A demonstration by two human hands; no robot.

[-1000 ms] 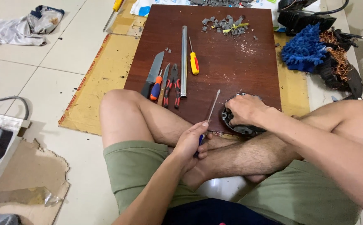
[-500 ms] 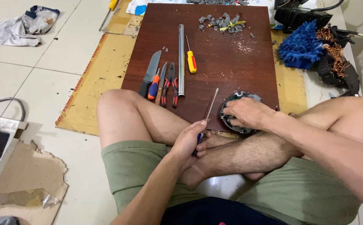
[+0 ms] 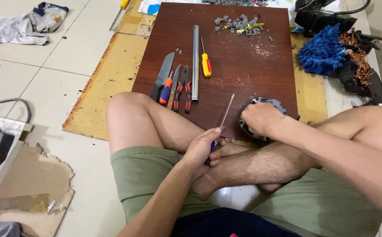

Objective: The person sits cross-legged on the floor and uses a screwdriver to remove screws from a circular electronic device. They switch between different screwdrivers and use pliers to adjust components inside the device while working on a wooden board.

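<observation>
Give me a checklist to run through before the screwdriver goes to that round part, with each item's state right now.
1. Left hand grips the screwdriver by its handle: ok.
2. Right hand presses on the round metal part at the near edge of the wooden board: ok.
3. Screwdriver tip on the part: not ok, it points up and away, apart from it.
4. Spot on the part to be worked: cannot tell, the right hand covers most of it.
5. Knife, pliers, metal tube and yellow screwdriver lie apart from both hands: ok.
</observation>
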